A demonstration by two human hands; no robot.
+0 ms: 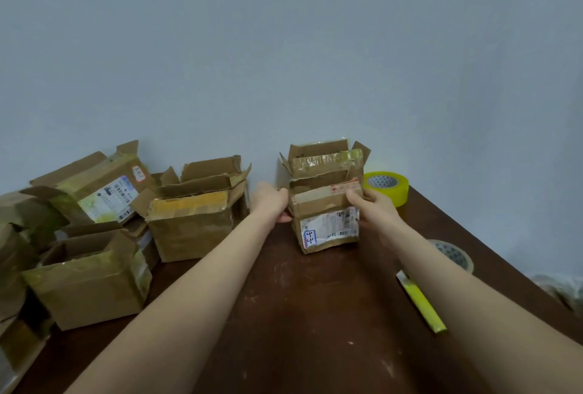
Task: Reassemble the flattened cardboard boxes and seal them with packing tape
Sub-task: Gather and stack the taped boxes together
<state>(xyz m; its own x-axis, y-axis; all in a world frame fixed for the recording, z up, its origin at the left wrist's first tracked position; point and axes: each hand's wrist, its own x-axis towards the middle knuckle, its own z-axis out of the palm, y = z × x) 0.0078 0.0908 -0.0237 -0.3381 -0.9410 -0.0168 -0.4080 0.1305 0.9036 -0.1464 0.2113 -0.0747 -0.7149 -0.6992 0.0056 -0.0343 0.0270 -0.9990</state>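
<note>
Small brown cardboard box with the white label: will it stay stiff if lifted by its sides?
Probably not: the small brown cardboard box looks creased and worn, so its walls may buckle. With flaps open, likely light and easily tipped.

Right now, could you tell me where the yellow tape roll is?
Head view: the roll sits far right on the table, by the wall, behind the right hand gripping the box.

Two bare forearms reach forward from the lower corners, angling toward each other. The left hand (272,204) grips the left side of a small box (328,232), thumb low. The right hand (377,209) grips its right side, thumb pressed on the front flap.
</note>
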